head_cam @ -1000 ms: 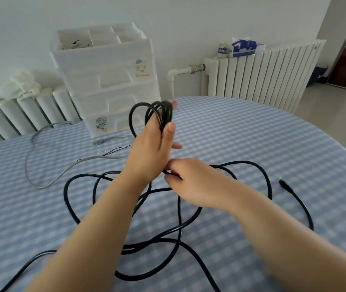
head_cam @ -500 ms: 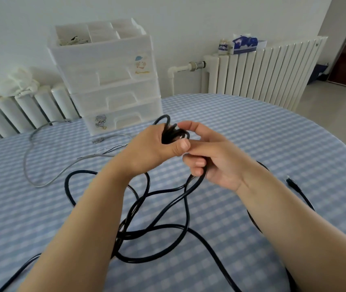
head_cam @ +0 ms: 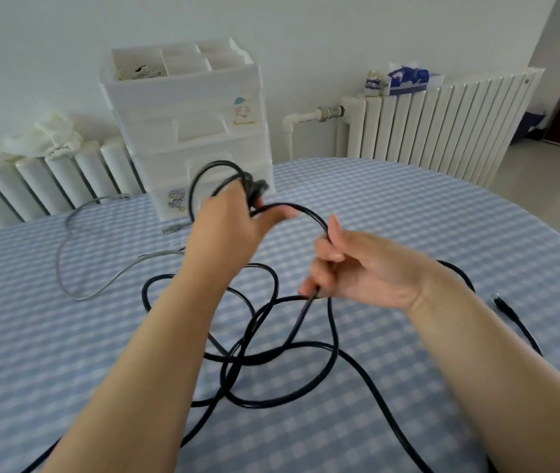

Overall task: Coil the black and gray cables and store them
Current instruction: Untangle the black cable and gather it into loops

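Observation:
A long black cable (head_cam: 282, 353) lies in tangled loops on the blue checked tablecloth. My left hand (head_cam: 234, 230) is raised over the table and grips a small bundle of black coils, one loop standing up above the fingers. From it a strand arcs over to my right hand (head_cam: 360, 264), which is closed around the same cable; the strand drops from that fist down to the tangle. The cable's free plug (head_cam: 502, 303) rests on the cloth at the right. A gray cable (head_cam: 67, 254) lies loose on the table at the left, its plug near the drawer unit.
A white plastic drawer unit (head_cam: 196, 131) with open top compartments stands at the table's far edge. White radiators (head_cam: 442, 124) line the wall behind, one bearing a tissue box (head_cam: 408, 80), the left one a white cloth (head_cam: 46, 138). The table's (head_cam: 442, 206) rounded edge runs down the right side.
My hands, joined at the coil half a second ago, have drawn apart: the right hand slid down and right along the cable, stretching a new arc from the left hand's bundle.

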Available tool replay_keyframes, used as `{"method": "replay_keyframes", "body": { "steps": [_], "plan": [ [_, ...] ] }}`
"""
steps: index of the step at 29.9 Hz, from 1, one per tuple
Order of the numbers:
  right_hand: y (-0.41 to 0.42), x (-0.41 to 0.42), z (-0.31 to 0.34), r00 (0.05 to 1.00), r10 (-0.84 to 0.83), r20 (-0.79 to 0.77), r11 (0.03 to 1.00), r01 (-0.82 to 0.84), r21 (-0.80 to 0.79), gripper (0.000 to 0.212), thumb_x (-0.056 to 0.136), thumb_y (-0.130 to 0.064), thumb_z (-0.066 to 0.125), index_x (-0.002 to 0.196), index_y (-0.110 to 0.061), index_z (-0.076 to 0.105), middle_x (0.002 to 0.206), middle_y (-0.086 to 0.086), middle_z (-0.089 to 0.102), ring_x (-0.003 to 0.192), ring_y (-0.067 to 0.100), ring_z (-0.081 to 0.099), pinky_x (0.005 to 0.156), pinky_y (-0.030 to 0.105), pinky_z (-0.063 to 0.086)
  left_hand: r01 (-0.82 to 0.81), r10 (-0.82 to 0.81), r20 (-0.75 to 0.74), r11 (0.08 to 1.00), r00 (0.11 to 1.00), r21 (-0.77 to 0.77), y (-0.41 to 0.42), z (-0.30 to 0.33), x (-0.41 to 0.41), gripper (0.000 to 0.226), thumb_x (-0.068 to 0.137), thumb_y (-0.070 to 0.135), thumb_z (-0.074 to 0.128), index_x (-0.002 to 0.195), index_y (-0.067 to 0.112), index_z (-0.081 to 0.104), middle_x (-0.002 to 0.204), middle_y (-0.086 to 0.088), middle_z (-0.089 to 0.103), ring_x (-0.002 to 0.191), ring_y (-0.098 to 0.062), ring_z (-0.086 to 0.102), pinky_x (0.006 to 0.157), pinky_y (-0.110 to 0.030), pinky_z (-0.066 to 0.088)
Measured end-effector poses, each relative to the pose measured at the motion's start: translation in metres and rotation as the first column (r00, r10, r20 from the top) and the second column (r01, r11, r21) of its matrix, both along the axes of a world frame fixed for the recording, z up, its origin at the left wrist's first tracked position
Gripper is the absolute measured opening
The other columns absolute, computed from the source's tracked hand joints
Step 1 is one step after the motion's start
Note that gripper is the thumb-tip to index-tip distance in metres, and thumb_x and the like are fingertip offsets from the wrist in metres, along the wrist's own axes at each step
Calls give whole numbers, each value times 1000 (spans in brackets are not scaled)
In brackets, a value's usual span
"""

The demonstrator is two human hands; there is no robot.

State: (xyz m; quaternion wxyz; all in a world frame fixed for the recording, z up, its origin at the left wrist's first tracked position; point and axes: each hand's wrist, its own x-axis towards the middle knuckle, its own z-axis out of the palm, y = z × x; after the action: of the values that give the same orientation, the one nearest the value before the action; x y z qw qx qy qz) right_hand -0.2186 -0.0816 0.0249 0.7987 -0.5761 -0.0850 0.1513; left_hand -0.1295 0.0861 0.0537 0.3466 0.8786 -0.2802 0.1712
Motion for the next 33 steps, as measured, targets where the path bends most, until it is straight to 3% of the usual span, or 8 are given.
{"method": "replay_keyframes", "body": {
  "steps": [3, 7, 12, 16, 20, 23, 27, 33],
  "plan": [
    [21, 1, -9, 982, 179, 54, 984, -180, 1, 31, 98, -36, 38, 89, -10, 53, 101, 19, 67, 109, 38, 59, 104, 47, 40, -138, 135, -42, 987, 990, -84, 9, 3, 8, 44, 85, 55, 57, 74, 15, 42, 63, 8, 47, 55, -7, 42, 46, -22, 26],
    [52, 1, -10, 995, -91, 49, 938, 102, -331, 40, 103, -40, 29, 86, -12, 53, 59, -2, 47, 58, 14, 54, 62, 28, 51, -149, 68, -280, 948, 958, -281, 19, 5, 20, 51, 92, 55, 48, 62, 15, 43, 51, -1, 39, 42, -16, 34, 44, -27, 31],
    [26, 10, 0, 507, -676, 535, 381, 862, -334, 23, 99, -40, 44, 92, -21, 56, 56, -8, 46, 43, 4, 37, 47, 27, 31, -23, -605, -638, 717, 477, -697, 22, 19, 6, 54, 91, 64, 32, 62, 18, 35, 40, 8, 19, 27, -4, 14, 31, -13, 14],
    [9, 12, -9, 504, -559, 658, 117, 834, -539, 32, 101, -41, 35, 89, -15, 50, 57, -4, 48, 46, 12, 41, 47, 30, 30, -41, -816, -526, 533, 239, -845, 9, 22, -7, 55, 93, 64, 26, 63, 19, 35, 37, 10, 23, 22, 1, 18, 28, -10, 10],
    [24, 12, -14, 692, -512, 508, 290, 696, -656, 34, 103, -41, 29, 83, -25, 51, 55, -7, 46, 41, 9, 37, 44, 30, 32, -2, -870, -380, 399, 314, -917, 4, 20, -12, 47, 101, 51, 21, 70, 18, 35, 73, 1, 70, 23, 0, 22, 28, -12, 15],
    [43, 13, -18, 789, -464, 404, 479, 606, -635, 29, 103, -39, 29, 88, -34, 53, 59, -4, 45, 45, 13, 39, 47, 31, 37, 12, -880, -297, 324, 371, -946, 5, 20, -12, 42, 103, 43, 21, 72, 18, 35, 123, -9, 66, 25, -1, 22, 30, -13, 21],
    [57, 10, -21, 870, -493, 24, 834, 480, -273, 18, 104, -25, 36, 108, -25, 55, 59, -3, 41, 50, 12, 45, 61, 34, 55, -8, -847, -244, 273, 473, -962, 7, 19, -8, 40, 104, 40, 22, 74, 19, 37, 129, -6, 63, 31, -2, 27, 35, -14, 28],
    [69, 5, -25, 932, -344, -113, 930, 354, 95, 8, 96, -8, 54, 92, -8, 60, 76, 5, 68, 91, 26, 67, 93, 39, 53, -165, -735, -184, 99, 653, -981, 23, 21, 14, 40, 104, 38, 29, 73, 17, 44, 127, -7, 64, 57, -5, 60, 44, -16, 39]
  ]
}}
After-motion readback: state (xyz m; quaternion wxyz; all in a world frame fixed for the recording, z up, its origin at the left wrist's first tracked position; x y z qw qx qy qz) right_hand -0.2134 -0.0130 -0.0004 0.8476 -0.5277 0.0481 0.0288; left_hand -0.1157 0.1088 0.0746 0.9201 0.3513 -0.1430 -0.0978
